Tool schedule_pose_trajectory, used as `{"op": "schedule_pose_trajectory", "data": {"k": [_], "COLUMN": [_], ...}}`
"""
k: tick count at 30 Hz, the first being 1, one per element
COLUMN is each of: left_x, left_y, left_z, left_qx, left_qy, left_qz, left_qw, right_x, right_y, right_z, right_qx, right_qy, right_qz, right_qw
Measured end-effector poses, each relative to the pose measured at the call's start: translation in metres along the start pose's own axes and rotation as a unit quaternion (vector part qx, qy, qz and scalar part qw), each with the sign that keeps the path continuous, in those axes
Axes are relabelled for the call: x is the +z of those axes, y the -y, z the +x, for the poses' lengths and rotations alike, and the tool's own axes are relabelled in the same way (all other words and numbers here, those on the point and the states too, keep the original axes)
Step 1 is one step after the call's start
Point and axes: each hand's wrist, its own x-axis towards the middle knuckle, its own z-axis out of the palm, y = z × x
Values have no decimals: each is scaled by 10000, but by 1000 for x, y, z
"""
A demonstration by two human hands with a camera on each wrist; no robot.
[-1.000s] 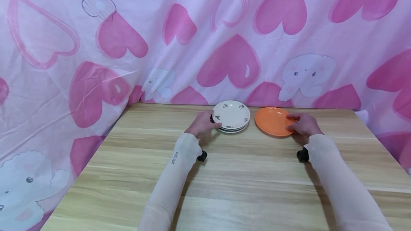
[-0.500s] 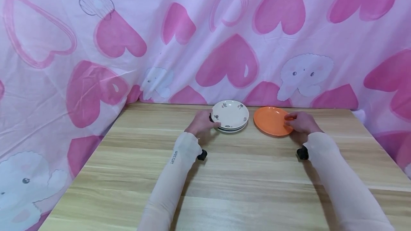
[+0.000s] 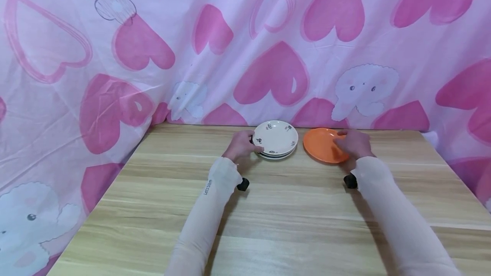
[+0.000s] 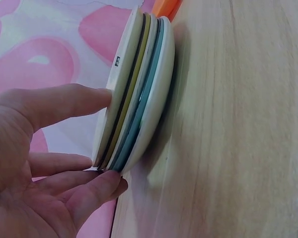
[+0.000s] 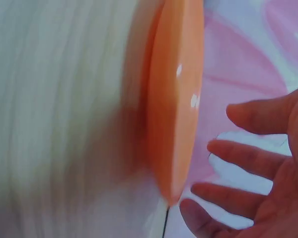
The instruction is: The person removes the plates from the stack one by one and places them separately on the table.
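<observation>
A short stack of cream plates point(image 3: 275, 137), the top one with small dark prints, sits at the back of the table. My left hand point(image 3: 238, 145) holds the stack's left edge. In the left wrist view, its thumb point(image 4: 102, 97) presses the upper rim and the other fingers meet the edge lower down; olive and teal bands show between the rims. Just right of the stack lies an orange plate point(image 3: 322, 145). Over that plate's right side hovers my right hand point(image 3: 354, 143). The right wrist view shows its fingers point(image 5: 248, 158) spread and apart from the orange plate.
The wood-grain table point(image 3: 268, 225) stretches toward me in front of the plates. A pink heart-print cloth point(image 3: 215, 76) hangs right behind its back edge and along the left side. The stack and the orange plate stand close, with a narrow gap.
My right hand has let go of the orange plate's right rim and moved left over it. The left hand stays at the cream stack; both plates' places look the same.
</observation>
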Motion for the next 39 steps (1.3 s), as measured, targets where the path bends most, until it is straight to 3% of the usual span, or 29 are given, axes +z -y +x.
{"op": "schedule_pose_trajectory", "data": {"k": [5, 10, 17, 25, 32, 39], "left_x": [-1, -2, 0, 0, 1, 2], "left_y": [-1, -2, -5, 0, 0, -1], "left_z": [1, 2, 4, 5, 4, 3], "left_qx": [68, 25, -1, -93, -168, -241], "left_qy": [19, -3, -25, -18, -63, -110], "left_qz": [24, 32, 50, -136, -256, -281], "left_qw": [10000, 10000, 10000, 9999, 9995, 9993], "right_x": [2, 11, 36, 62, 70, 71], "right_y": [16, 33, 55, 76, 82, 85], "right_z": [-1, -1, -5, -4, 0, -1], "right_qx": [-412, -1093, -939, -966, -1396, -1128], "right_qy": [-389, -850, -380, -103, -403, -37], "right_qz": [15, 558, 1368, 1447, 1390, 1747], "right_qw": [9984, 9888, 9854, 9847, 9796, 9781]}}
